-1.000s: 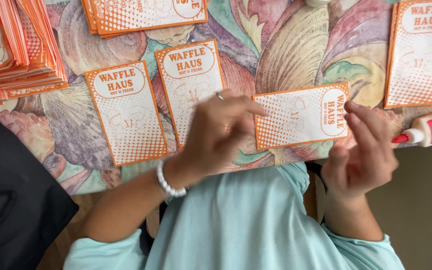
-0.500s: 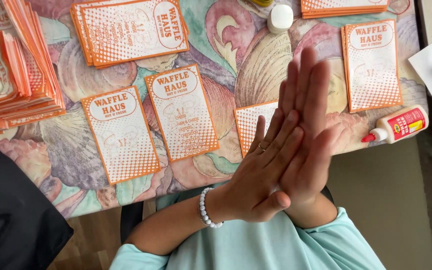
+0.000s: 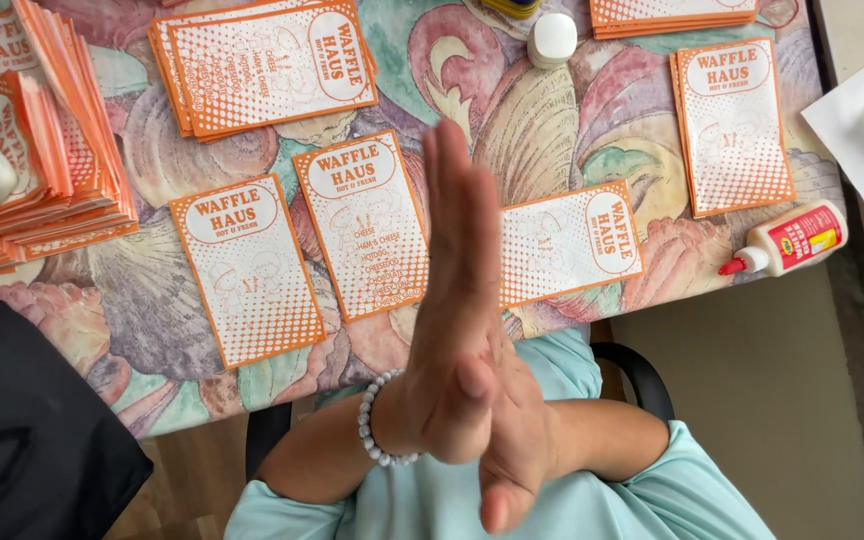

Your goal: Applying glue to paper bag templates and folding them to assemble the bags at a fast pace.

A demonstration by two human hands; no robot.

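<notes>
Pressing hands: left hand (image 3: 457,330) and right hand (image 3: 512,445) are flat together, palm to palm, low in the middle of the frame. Fingers point up the frame. They hold nothing. It may be to rub glue off, but I cannot tell.
Wrist: a white bead bracelet (image 3: 370,425) sits on the left wrist, above the light blue sleeves (image 3: 642,500).
Card behind the hands: an orange and white paper card (image 3: 567,245) lies sideways on the bench, just past the fingers. It is nearest to the hands, and part of it is hidden.
Middle cards: two more cards (image 3: 362,225) lie flat side by side, left of the hands. They look spread out so each one has its own spot.
Glue: a small white glue bottle (image 3: 787,240) lies on its side at the right edge, red tip pointing left.
Far cards: one card (image 3: 732,125) at upper right, a stack (image 3: 267,65) at the top, a big leaning pile (image 3: 37,150) at upper left.
Bench: a flowery cloth (image 3: 552,130) covers it.
Change: half a second ago the hands were pressed together but tilted right. Now they stand straighter and more of the sideways card shows.
</notes>
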